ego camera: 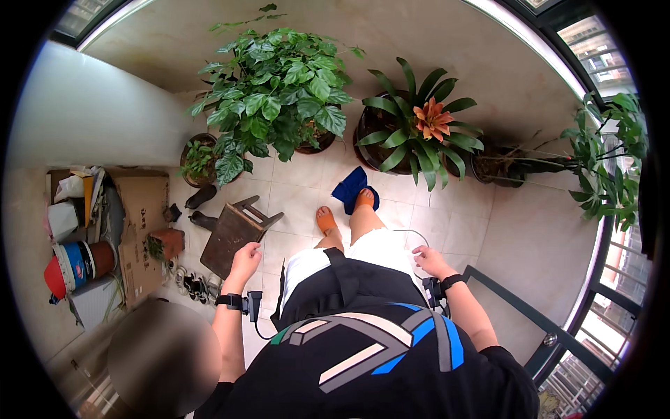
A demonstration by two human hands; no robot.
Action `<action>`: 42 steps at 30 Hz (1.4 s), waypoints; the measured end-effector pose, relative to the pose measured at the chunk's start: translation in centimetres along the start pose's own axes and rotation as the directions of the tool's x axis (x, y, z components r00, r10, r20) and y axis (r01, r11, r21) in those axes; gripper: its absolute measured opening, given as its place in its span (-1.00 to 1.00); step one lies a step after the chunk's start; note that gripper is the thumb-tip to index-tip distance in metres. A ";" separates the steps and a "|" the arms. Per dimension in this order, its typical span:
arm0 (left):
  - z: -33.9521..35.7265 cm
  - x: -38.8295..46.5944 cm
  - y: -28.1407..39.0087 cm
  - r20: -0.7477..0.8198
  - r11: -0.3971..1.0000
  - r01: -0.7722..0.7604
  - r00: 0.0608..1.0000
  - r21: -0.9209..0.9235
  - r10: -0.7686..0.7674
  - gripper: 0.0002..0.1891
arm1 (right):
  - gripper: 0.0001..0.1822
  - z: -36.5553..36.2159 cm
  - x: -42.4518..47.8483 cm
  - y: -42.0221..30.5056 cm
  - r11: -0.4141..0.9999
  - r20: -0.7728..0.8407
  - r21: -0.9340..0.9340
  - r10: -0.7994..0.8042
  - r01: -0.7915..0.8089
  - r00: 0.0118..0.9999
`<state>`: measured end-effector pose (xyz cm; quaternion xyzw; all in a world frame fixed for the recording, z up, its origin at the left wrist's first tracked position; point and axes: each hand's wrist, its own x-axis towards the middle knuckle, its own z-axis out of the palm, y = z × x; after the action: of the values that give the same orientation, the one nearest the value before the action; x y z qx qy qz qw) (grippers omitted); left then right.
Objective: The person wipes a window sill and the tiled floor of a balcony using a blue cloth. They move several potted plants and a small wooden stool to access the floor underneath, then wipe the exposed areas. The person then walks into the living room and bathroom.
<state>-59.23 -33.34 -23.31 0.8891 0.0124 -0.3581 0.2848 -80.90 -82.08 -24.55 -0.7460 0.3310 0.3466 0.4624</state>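
Note:
My left hand (247, 257) hangs in front of me with loosely bent fingers and nothing in it. It appears just over the edge of a dark wooden stool (230, 238); contact cannot be made out. To the right of my white shorts is my right hand (432, 262), bare of any object, its fingers slightly bent and apart. A thin cable (422, 235) loops behind it. On the tiled floor, a dark blue cloth (352, 186) lies bunched under and beside my right foot, which wears an orange sandal (366, 196). My other orange sandal (325, 219) rests on bare tile.
Ahead along the wall stand a leafy potted plant (277, 89), a flowering bromeliad (432, 120) and a small potted plant (199, 157). Leftward are dark shoes (201, 198), sneakers (196, 285), cardboard (138, 235) and stacked buckets (78, 264). A dark metal frame (515, 304) stands right.

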 end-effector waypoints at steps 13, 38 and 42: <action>4.4 11.0 9.8 0.168 0.936 -0.253 0.940 -0.243 0.297 -0.72 | -0.74 -2.7 5.8 -0.6 0.990 -0.147 -0.138 -0.016 -0.004 0.989; 37.7 44.9 9.4 0.236 0.949 -0.066 0.972 0.307 -0.009 -0.87 | -0.69 1.5 36.3 41.2 0.769 -0.246 0.626 0.356 -0.133 0.901; 39.1 55.9 3.2 0.189 0.531 -0.563 0.778 0.633 0.599 -0.81 | -0.57 -1.9 45.6 41.8 0.892 -0.442 0.416 0.370 -0.178 0.817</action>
<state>-41.62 -66.31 -80.45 0.8912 -0.4032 -0.2005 0.0545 -89.91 -106.48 -80.72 -0.6576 0.6039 0.1347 0.4297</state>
